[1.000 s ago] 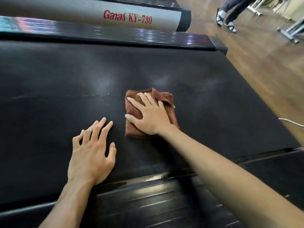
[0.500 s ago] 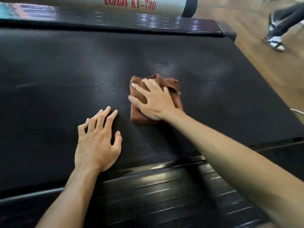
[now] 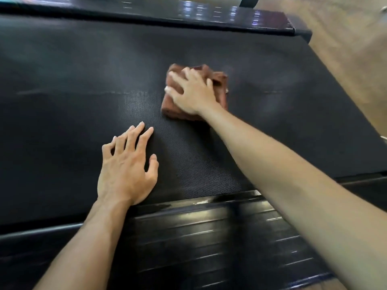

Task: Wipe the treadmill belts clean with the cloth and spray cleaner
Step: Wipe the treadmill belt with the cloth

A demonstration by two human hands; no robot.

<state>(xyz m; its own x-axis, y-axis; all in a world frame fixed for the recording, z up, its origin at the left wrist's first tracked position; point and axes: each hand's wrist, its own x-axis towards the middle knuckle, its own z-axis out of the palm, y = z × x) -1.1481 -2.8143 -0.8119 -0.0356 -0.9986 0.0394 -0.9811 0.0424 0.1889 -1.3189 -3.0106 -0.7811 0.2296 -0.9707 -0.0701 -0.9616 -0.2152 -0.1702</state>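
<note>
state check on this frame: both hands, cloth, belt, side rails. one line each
right hand: flat on the cloth, fingers spread, pressing it down; blurred.
left hand: flat on the belt, fingers straight and spread, holding nothing.
cloth: brown, folded, lying on the belt under the right hand.
belt: black, textured, faint pale smears near the cloth.
near side rail: black, ribbed, glossy.
far side rail: black, glossy, reflecting lights.
</note>
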